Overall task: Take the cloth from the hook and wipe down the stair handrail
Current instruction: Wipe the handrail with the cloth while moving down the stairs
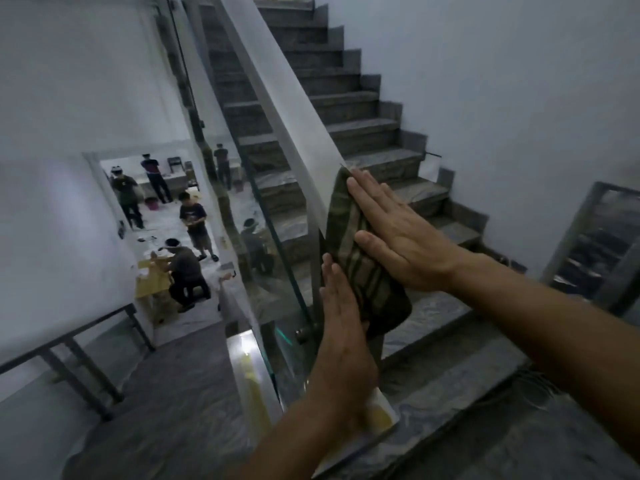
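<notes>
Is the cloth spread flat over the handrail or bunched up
Mostly spread. The striped cloth drapes over the handrail, pressed flat by the right hand and left hand; only its lower end looks bunched.

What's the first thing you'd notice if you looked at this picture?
Right in the middle, two bare hands press a striped green cloth around the lower end of the pale stair handrail, the right hand above the left hand. Grey stone stairs climb behind them, and far below on the left several people are busy in a lit room.
</notes>
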`<state>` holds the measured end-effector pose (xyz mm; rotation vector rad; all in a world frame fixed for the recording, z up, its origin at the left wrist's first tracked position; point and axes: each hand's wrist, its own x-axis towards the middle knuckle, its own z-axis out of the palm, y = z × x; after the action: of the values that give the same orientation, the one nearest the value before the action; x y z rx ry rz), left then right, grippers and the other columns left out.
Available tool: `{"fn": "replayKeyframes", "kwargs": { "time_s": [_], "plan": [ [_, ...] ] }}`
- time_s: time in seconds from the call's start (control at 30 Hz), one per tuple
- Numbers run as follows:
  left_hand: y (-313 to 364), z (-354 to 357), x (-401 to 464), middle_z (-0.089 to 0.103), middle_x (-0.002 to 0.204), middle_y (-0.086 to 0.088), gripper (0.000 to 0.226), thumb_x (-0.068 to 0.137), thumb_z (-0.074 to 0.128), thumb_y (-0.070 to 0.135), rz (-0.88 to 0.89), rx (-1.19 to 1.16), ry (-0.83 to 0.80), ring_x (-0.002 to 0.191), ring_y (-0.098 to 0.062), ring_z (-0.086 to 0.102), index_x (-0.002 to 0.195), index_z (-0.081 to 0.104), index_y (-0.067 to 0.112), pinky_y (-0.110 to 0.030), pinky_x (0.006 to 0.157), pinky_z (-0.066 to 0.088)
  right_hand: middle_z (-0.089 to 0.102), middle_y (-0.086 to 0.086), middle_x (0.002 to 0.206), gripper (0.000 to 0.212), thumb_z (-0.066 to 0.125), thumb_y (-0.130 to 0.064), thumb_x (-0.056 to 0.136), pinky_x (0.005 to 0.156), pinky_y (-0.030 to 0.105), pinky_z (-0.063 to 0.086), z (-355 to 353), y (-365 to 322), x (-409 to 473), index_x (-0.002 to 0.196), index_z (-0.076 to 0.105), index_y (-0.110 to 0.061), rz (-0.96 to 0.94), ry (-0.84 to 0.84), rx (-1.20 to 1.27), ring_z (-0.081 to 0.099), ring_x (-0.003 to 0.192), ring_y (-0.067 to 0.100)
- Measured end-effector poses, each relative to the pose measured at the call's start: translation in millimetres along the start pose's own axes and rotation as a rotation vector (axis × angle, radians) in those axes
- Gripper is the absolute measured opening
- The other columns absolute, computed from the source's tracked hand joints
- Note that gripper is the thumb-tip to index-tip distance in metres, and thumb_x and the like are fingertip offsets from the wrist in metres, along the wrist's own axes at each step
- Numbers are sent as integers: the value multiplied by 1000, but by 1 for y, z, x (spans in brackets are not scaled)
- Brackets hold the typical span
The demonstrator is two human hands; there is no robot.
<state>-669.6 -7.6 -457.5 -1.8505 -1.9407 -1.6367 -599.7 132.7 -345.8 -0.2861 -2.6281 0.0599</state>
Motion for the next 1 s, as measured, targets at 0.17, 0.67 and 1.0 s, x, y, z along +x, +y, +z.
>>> {"fn": "replayKeyframes", "kwargs": {
  "time_s": [0.17, 0.67, 1.0],
  "plan": [
    [-4, -6, -34, -29, 155, 13, 110, 88, 55, -4, 14, 16, -158, 147, -12, -17, 140, -33, 37, -52, 119, 15, -8, 4, 161, 79, 29, -57, 94, 121, 38, 4, 19, -29, -41, 151, -2, -12, 156, 101, 16, -12, 147, 14],
    [-25, -40, -99, -38, 142, -6, 82, 93, 42, -4, -123, 438, -783, 145, -26, -23, 144, -21, 5, -43, 120, -6, -27, 7, 157, 86, 41, 1, 93, 85, 50, 51, 124, -76, -128, 145, -24, -19, 450, 150, 277, 51, 102, 50],
    [-58, -25, -135, -21, 157, -19, 79, 94, 44, 6, -125, 748, -1005, 144, -33, -20, 147, -14, 1, -51, 117, -8, -36, 5, 152, 88, 38, 1, 91, 84, 33, 49, 183, -96, -164, 136, -34, -24, 690, -36, 373, 49, 120, 31]
  ]
}}
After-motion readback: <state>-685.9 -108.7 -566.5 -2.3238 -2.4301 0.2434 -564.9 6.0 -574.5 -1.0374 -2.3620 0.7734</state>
